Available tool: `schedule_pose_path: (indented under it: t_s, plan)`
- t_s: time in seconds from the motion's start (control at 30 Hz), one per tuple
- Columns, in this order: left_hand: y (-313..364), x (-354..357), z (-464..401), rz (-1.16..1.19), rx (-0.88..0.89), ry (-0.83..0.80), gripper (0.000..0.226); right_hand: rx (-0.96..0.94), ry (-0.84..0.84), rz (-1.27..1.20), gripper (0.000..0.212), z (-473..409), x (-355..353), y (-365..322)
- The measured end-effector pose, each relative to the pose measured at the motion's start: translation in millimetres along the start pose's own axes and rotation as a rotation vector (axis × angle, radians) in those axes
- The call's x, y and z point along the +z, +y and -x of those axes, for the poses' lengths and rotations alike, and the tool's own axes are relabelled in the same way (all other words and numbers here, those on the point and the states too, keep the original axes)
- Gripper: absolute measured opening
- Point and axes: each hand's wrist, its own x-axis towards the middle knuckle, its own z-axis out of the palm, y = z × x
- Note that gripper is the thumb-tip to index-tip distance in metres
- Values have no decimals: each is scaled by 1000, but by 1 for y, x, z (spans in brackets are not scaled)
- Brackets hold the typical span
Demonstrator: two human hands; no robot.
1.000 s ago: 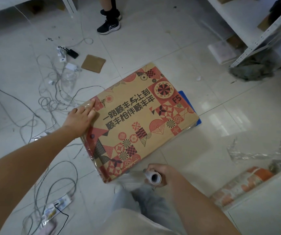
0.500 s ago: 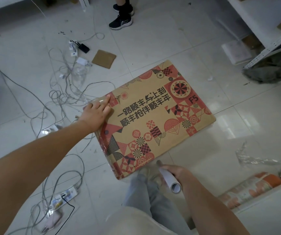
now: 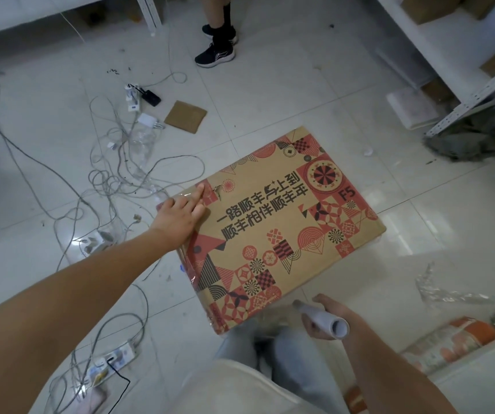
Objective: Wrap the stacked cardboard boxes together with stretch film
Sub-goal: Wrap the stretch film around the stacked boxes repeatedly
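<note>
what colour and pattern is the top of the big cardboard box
Brown cardboard box printed with red and black geometric patterns and black characters; head view, the only one.

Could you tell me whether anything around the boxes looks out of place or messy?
Yes: tangled cables sprawl loose over the floor left of the cardboard boxes, a stray cardboard scrap lies beyond them, and crumpled film sits to the right.

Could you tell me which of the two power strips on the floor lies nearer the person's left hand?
The one by the left forearm; the other power strip lies lower left, farther from the left hand.
</note>
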Motion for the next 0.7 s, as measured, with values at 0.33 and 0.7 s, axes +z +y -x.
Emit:
schedule_pose_path:
  t_s: [0.33, 0.7]
  plan:
    - [2, -2, 2, -24, -30, -26, 62, -85, 65, 386, 19, 1, -6, -29]
    - [6, -6, -1, -13, -76, -73, 69, -7, -82, 261, 23, -6, -14, -61]
